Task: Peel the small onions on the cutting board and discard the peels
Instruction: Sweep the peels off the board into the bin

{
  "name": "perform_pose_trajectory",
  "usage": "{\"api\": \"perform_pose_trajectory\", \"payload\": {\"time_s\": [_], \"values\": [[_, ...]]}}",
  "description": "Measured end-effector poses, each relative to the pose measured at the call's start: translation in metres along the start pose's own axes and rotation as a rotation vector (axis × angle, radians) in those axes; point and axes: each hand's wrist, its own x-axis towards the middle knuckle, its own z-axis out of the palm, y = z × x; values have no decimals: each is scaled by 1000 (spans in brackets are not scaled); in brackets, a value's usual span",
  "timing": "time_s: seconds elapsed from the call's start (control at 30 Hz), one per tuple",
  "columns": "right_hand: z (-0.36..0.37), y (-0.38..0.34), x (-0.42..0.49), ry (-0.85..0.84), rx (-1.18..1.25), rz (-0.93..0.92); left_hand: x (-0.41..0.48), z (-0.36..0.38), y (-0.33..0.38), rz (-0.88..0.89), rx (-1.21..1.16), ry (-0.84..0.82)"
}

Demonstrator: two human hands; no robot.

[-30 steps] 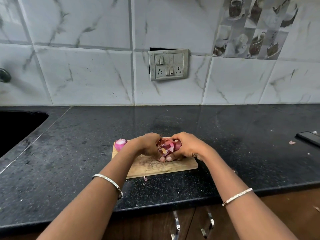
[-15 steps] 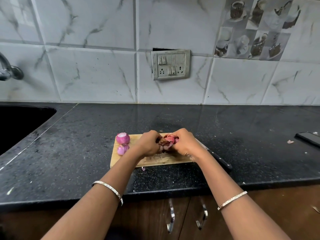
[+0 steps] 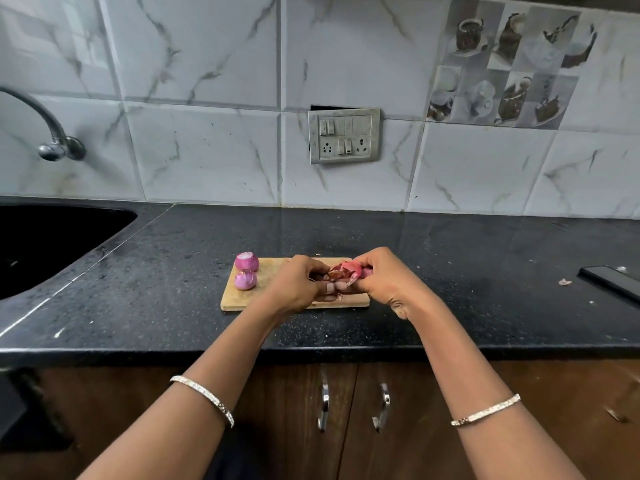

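Peeling an onion point(image 3: 346, 271) over the board point(image 3: 237, 296)
Left hand point(image 3: 298, 287) and right hand point(image 3: 389, 282) pinch it from opposite sides, equally near.

The left forearm point(image 3: 221, 362) and right forearm point(image 3: 450, 344) stretch forward and converge. The left hand point(image 3: 297, 285) and right hand point(image 3: 387, 279) meet, backs up, fingers curled round a small onion point(image 3: 347, 271).
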Motion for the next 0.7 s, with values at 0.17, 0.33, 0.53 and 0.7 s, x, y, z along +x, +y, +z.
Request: {"api": "perform_pose_trajectory", "payload": {"time_s": [0.17, 0.33, 0.53, 0.7], "values": [[-12, 12, -64, 72, 110, -14, -35, 27, 18, 50, -26, -66], [-27, 55, -153, 172, 245, 59, -61, 96, 15, 101, -8, -214], [-29, 138, -231, 317, 343, 206, -78, 196, -11, 77, -11, -427], [-21, 217, -272, 343, 365, 411, -86, 272, -45, -46, -10, -604]]}}
